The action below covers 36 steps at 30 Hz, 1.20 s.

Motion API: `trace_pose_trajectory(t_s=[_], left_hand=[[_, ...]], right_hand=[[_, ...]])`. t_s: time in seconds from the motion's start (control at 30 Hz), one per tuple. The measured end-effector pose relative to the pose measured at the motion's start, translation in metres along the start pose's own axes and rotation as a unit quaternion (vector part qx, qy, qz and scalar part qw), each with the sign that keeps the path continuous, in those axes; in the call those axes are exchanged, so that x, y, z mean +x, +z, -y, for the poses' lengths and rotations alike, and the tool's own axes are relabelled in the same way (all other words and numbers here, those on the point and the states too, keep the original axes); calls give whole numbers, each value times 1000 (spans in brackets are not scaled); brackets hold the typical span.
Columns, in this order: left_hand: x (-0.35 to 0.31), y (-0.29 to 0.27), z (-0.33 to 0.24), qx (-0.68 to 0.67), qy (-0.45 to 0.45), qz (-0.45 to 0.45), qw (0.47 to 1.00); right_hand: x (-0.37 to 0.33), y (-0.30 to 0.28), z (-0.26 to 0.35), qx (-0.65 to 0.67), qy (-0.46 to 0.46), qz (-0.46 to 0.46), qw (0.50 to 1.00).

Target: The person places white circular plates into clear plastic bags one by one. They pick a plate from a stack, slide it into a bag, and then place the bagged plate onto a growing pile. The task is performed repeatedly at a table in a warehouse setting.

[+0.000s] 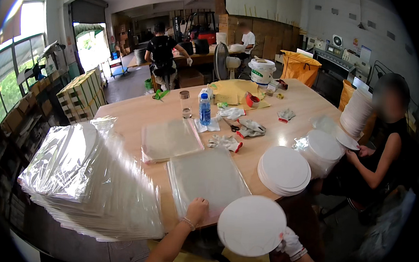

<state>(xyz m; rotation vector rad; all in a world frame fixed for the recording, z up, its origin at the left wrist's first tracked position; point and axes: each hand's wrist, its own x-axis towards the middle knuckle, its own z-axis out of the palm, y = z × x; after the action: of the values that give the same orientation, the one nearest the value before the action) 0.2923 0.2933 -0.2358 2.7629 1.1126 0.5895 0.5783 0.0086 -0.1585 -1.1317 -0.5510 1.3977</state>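
Note:
My right hand (291,242), in a white glove, grips the edge of a round white board (251,226) and holds it tilted at the table's near edge. My bare left hand (198,211) rests with curled fingers on the near part of a stack of clear plastic bags (208,179), pinching the top bag; the fingertips are partly hidden. Right of the bags stands a pile of round white boards (284,170). At the left lies a tall, fanned-out heap of boards in clear bags (68,161).
Behind lie another bag stack (171,140), white work gloves (225,142), scissors (232,125), a blue-capped bottle (204,109), a glass (185,104) and a red tape dispenser (252,100). At the right, a seated person (386,146) handles boards beside a tall stack (356,111).

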Motion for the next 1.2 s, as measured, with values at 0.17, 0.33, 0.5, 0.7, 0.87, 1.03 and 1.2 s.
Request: trace_pose_trajectory(t_s=[0.17, 0.33, 0.5, 0.7, 0.87, 1.03, 1.2], left_hand=[[-5, -28, -1, -125, 53, -2, 991], [-31, -44, 16, 39, -107, -169, 979], [-19, -50, 47, -499, -418, 60, 757], [-15, -50, -28, -504, -334, -209, 769], [8, 22, -98, -679, -259, -419, 545], [-34, 86, -126, -677, -315, -220, 627], [-71, 73, -141, -669, -337, -137, 649]], right_hand=[[34, 24, -33, 60, 75, 81, 992], [63, 74, -38, 144, 56, 6, 988], [79, 97, -52, 225, 41, -80, 970], [82, 133, -33, 263, 36, -108, 958], [87, 138, -30, 266, 46, -89, 959], [84, 133, -33, 210, 51, -111, 970], [96, 135, -58, 176, 83, -128, 973]])
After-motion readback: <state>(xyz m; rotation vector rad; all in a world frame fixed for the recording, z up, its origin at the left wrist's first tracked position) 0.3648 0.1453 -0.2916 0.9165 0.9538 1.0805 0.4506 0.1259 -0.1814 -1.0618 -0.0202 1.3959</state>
